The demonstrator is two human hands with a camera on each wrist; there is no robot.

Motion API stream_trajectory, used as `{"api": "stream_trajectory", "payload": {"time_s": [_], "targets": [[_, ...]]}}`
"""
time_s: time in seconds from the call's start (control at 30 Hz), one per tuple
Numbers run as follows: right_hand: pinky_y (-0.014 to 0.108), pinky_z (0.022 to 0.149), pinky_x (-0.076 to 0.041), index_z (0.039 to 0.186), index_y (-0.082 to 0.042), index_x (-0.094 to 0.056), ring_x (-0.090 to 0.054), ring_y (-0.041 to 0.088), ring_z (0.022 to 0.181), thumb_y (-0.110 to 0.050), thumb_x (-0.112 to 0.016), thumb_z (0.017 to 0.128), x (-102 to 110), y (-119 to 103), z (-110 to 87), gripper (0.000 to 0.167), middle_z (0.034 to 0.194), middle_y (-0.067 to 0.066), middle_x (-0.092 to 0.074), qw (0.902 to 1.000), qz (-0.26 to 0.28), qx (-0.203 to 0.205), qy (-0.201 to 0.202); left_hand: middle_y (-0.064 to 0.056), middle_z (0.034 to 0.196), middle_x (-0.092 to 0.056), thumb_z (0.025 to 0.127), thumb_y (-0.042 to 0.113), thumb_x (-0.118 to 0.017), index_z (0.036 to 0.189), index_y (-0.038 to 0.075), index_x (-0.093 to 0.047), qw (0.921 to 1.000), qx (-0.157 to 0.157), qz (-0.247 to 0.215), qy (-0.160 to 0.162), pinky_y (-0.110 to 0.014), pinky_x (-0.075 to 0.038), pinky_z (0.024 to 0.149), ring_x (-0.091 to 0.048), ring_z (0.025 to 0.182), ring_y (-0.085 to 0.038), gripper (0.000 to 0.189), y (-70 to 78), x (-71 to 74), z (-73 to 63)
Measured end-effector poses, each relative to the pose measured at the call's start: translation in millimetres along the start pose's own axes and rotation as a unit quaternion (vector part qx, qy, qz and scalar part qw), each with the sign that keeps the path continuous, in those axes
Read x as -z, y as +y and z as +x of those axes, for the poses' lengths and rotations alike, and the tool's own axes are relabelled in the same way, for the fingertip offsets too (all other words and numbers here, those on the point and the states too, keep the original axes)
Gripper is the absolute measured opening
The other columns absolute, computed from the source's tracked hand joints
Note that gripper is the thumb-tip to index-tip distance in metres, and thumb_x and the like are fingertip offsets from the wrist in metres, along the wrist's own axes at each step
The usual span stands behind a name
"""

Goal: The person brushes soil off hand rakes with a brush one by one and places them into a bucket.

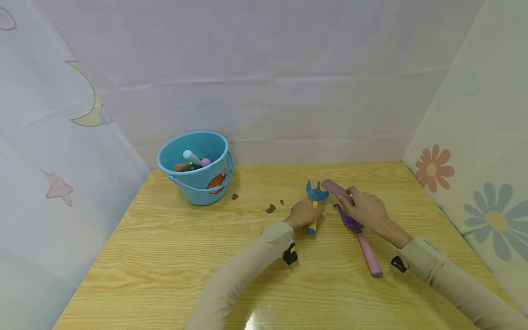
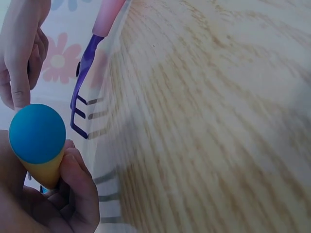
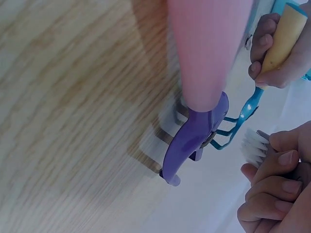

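Note:
My left hand (image 1: 303,214) grips the yellow handle of a small hand rake with blue prongs (image 1: 314,194). In the left wrist view the handle's blue butt end (image 2: 38,133) faces the camera. My right hand (image 1: 367,210) holds a brush with a mauve back (image 1: 336,189). Its white bristles (image 3: 253,148) face the blue prongs in the right wrist view, with a small gap between. Below my right hand, a second hand rake with a pink handle (image 1: 370,256) and purple prongs (image 2: 80,92) lies on the table.
A light blue bucket (image 1: 200,196) with several tool handles (image 1: 191,157) poking up stands at the back left. Brown bits (image 1: 271,208) lie scattered between bucket and left hand. The wooden table (image 1: 177,256) meets cloth walls at its back and sides.

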State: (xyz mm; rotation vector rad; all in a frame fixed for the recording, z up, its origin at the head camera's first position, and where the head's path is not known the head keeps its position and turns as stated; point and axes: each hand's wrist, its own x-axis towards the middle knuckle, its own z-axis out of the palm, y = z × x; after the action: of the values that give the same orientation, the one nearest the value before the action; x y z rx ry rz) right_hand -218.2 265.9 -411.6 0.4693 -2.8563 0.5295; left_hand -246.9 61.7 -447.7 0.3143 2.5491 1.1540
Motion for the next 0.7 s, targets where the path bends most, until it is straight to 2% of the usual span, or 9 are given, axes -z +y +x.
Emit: {"api": "stream_trajectory", "payload": {"time_s": [0.27,0.57,0.7], "targets": [[0.027,0.037,-0.032,0.116,0.011,-0.057,-0.041,0.013,0.041,-0.029,-0.056,0.101,-2,-1,3.6,0.042,0.054,0.000,-0.046,0.9999,-0.003,0.005,0.013,0.001,0.057,-0.049,0.102,0.033,-0.050,0.072,0.012,-0.051,0.9994,-0.027,-0.007,0.018,-0.024,-0.037,0.045,-0.044,0.046,-0.010,0.037,-6.7,12.2,-7.2],[0.027,0.038,-0.031,0.116,0.010,-0.059,-0.039,0.012,0.040,-0.032,-0.056,0.102,-5,-4,7.6,0.044,0.053,-0.001,-0.044,0.9998,-0.003,0.011,0.018,0.003,0.054,-0.045,0.101,0.031,-0.051,0.069,0.013,-0.048,0.9990,-0.039,0.002,0.021,-0.023,-0.035,0.043,-0.041,0.043,-0.009,0.038,-15.7,21.3,-14.7],[0.027,0.037,-0.030,0.116,0.010,-0.059,-0.038,0.012,0.039,-0.032,-0.056,0.102,-5,-4,6.5,0.044,0.052,-0.001,-0.043,0.9998,0.002,0.012,0.017,0.002,0.057,-0.051,0.101,0.030,-0.051,0.075,0.012,-0.052,0.9985,-0.052,-0.008,0.016,-0.023,-0.037,0.043,-0.044,0.044,-0.009,0.032,-18.6,24.6,-18.0]]}}
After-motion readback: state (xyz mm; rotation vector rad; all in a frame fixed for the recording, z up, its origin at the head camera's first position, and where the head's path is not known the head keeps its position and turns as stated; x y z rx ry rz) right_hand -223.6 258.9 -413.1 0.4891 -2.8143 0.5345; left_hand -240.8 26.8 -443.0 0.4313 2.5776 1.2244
